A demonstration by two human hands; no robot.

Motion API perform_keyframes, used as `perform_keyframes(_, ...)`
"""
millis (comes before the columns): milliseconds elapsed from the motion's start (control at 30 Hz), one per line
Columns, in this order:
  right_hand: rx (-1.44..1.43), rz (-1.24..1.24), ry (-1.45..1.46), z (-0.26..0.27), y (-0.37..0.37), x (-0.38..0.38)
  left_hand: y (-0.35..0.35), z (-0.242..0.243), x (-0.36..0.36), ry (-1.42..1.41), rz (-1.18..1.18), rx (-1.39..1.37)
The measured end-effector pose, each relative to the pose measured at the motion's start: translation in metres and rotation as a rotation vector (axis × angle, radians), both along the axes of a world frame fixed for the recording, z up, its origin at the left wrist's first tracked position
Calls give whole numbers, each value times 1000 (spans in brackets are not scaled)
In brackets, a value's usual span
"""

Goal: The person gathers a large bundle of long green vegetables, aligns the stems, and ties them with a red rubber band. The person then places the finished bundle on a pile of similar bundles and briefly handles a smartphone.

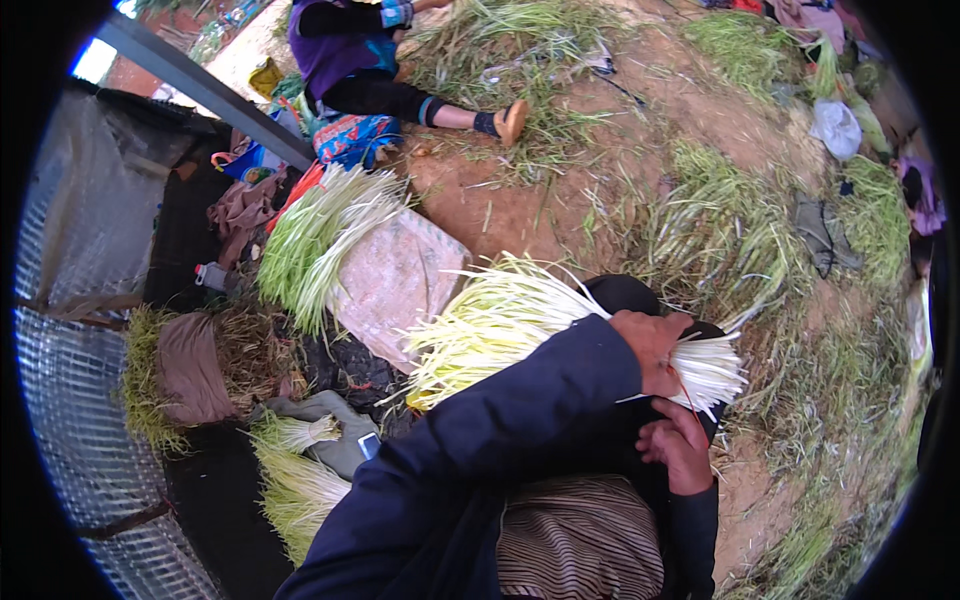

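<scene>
My left hand [651, 352] is wrapped over a thick bundle of pale chive-like stalks [517, 307] lying across my lap. Their white ends [709, 373] stick out past the hand on the right, and yellow-green tips fan out to the left. A thin red string [684, 390] runs from the bundle beside my left fingers to my right hand [679, 446]. That right hand is just below the white ends, fingers bent, with the string at it; the exact grip on it is partly hidden.
A pale wrapped block [405, 277] carries another heap of stalks [330, 240]. Smaller bunches [300, 487] and a phone [369, 445] lie at left, near a cloth-wrapped bale [196, 367]. Another person [352, 60] sits ahead. Loose greens [720, 225] cover the ground at right.
</scene>
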State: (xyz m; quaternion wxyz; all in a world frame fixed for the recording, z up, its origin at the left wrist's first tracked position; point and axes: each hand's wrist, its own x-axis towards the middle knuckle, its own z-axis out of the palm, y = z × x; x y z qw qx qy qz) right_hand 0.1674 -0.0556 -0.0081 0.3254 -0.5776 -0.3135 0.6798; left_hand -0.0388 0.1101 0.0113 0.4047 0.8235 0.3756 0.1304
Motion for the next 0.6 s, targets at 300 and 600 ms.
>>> perform_keyframes(300,3,-195,611,-32,32,-24,-11,30,-48,-158,2,-2)
perform_keyframes(600,236,-104,525,-11,35,-36,-43,70,-52,120,43,212)
